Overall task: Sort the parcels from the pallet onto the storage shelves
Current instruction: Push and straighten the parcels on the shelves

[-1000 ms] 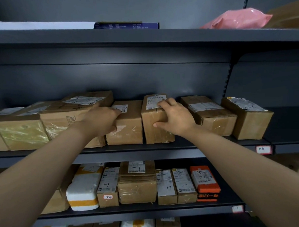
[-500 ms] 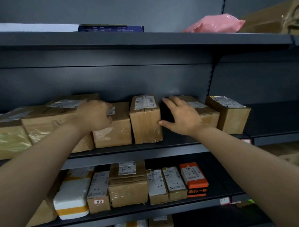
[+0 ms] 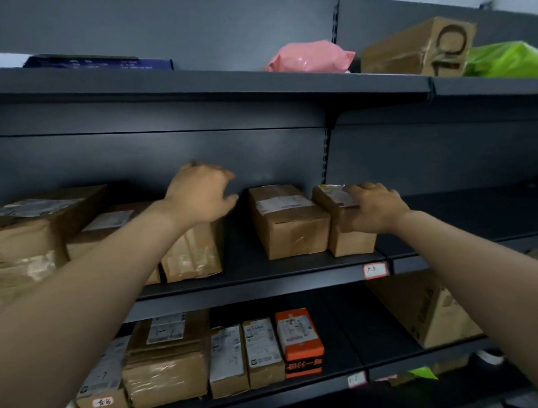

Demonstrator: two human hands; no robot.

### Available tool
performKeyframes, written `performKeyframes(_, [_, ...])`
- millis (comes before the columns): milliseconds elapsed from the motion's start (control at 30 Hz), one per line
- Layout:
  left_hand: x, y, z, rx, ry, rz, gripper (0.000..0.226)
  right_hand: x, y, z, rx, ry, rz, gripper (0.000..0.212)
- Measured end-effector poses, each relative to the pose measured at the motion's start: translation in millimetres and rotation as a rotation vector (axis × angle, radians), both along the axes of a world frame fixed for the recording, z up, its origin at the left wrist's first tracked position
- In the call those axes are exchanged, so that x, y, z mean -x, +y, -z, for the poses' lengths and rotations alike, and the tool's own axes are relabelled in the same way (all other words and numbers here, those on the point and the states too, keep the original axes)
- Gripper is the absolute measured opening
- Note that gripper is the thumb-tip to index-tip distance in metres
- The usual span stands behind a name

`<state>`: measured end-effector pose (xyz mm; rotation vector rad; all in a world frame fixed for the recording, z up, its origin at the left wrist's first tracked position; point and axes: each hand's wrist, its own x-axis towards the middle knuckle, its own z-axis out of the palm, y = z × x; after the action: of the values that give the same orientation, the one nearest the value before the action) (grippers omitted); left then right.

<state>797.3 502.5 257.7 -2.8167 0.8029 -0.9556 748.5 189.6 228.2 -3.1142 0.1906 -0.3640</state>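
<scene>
On the dark middle shelf (image 3: 265,285) stands a row of taped cardboard parcels. My left hand (image 3: 201,194) sits curled over the top of an upright parcel (image 3: 193,256) in the middle of the row. A gap separates it from a labelled parcel (image 3: 288,226) to its right. My right hand (image 3: 377,206) grips the top and right side of the end parcel (image 3: 348,242), which touches the labelled one. More parcels (image 3: 22,233) fill the shelf's left part behind my left forearm.
The top shelf carries a blue box (image 3: 101,61), a pink bag (image 3: 310,57), a cardboard box (image 3: 418,47) and a green bag (image 3: 508,59). The lower shelf holds several small parcels, one orange (image 3: 299,338), and a large box (image 3: 433,317). The middle shelf is bare right of the end parcel.
My left hand moved from the flatter parcel onto the upright one. My right hand left the upright parcel and went to the end parcel. The view swung right.
</scene>
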Motion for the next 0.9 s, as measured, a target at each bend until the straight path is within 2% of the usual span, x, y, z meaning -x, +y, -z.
performKeyframes(67, [-2,-35,11,-0.067,0.09,0.032,0.048,-7,-21,2,-0.045,0.045,-0.051,0.096])
performKeyframes(167, [-11,-81,29,-0.14,0.222,-0.027,0.064,-20,-47,7,-0.122,0.089,-0.153,0.096])
performKeyframes(367, [-29,-119,53,-0.144,0.512,-0.109,0.086,-45,-75,16,-0.179,0.092,-0.309,0.094])
performKeyframes(567, [-25,-111,55,-0.058,0.568,-0.105,0.083,-56,-76,26,-0.258,0.021,-0.399,0.091])
performKeyframes(900, [-7,-74,43,-0.046,0.634,-0.141,0.085,-48,-46,33,-0.317,-0.048,-0.461,0.091])
